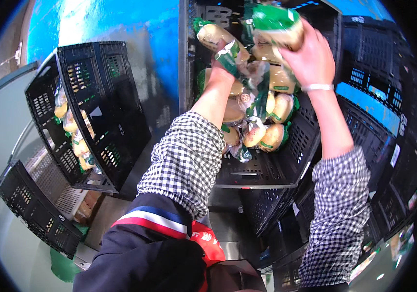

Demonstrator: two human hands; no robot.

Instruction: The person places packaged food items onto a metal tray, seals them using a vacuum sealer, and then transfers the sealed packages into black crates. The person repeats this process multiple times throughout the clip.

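Observation:
Before me, a black plastic crate (266,179) holds several pale, elongated vegetables in clear bags with green printing. At the crate's upper right, my right hand (312,60) grips a bagged vegetable (279,27) with a green band, raised above the others; it is slightly blurred. My left hand (226,64) reaches into the crate at the upper left. Its fingers are mostly hidden by a piece of clear and green wrapping, beside another bagged vegetable (215,36); whether it grips anything is unclear. Both forearms wear black-and-white checked sleeves.
On the left stands another black crate (120,124) with bagged vegetables inside, and below it a further black crate (36,211) near a white perforated basket (66,199). Stacked black crates (369,135) line the right side. A blue wall (150,22) rises behind.

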